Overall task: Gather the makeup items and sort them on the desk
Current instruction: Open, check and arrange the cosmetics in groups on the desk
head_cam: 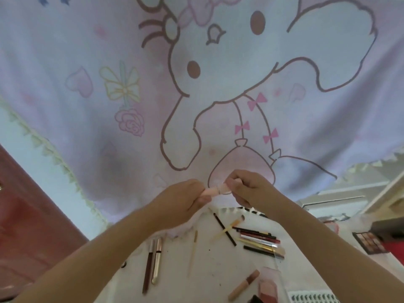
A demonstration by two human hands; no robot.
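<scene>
Both my hands are raised above the desk (209, 265) and share one small pink tube (215, 190) with a silver ring at its middle. My left hand (185, 200) grips its left end and my right hand (247, 188) pinches its right end. Below them, on the white desk, lie two lip gloss tubes (154, 261) at the left, a thin yellow brush (193, 251), a black pencil (224, 228), a bunch of pencils and liners (261, 242) at the right, and a beige concealer tube (243, 285) near the front.
A large pink cartoon cloth (196, 84) hangs behind the desk. An eyeshadow palette (370, 242) lies at the right, a clear box with a pink sponge (267, 285) and a lash tray (312, 297) near the front. A red-brown door (28, 226) stands at the left.
</scene>
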